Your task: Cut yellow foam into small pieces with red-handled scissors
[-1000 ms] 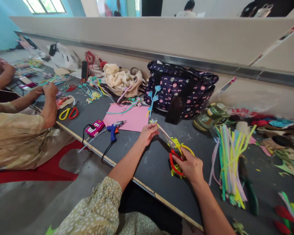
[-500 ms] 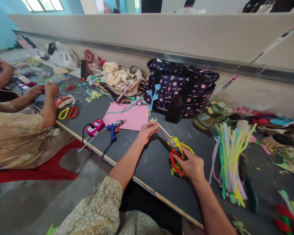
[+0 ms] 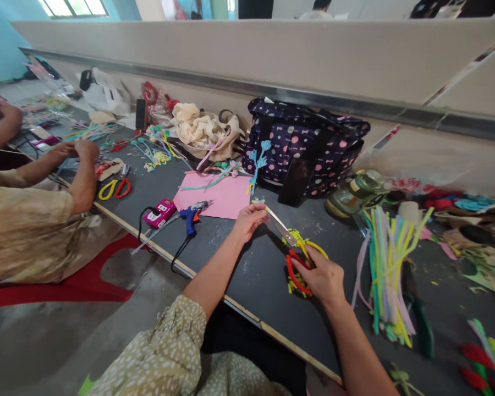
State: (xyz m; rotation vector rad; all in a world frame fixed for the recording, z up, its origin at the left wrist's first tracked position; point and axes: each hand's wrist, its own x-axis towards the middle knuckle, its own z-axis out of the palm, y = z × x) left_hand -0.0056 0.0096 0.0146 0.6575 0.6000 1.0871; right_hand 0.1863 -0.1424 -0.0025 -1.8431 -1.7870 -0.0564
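My right hand (image 3: 324, 275) is closed round the red and yellow handles of a pair of scissors (image 3: 282, 228). The blades point up and left, with their tips at the fingers of my left hand (image 3: 249, 221). Those fingers are pinched together on a small yellow piece of pipe cleaner (image 3: 267, 209), mostly hidden by the fingertips. Beneath the scissors lies a heap of short yellow cut pieces (image 3: 292, 286), partly covered by the handles and my right hand. A blue pipe cleaner flower (image 3: 259, 162) stands just beyond my left hand, over the pink sheet (image 3: 218, 198).
Left of my hands lie a blue glue gun (image 3: 188, 217) and a magenta power box (image 3: 160, 213). A dark patterned bag (image 3: 301, 137), a phone (image 3: 296, 182) and a green bottle (image 3: 357, 192) stand behind. Pipe cleaners (image 3: 391, 275) lie right. A co-worker's hands (image 3: 80, 148) are at left.
The scissors have turned slightly, and the blade near my left fingers looks brighter. Both hands stay in nearly the same place.
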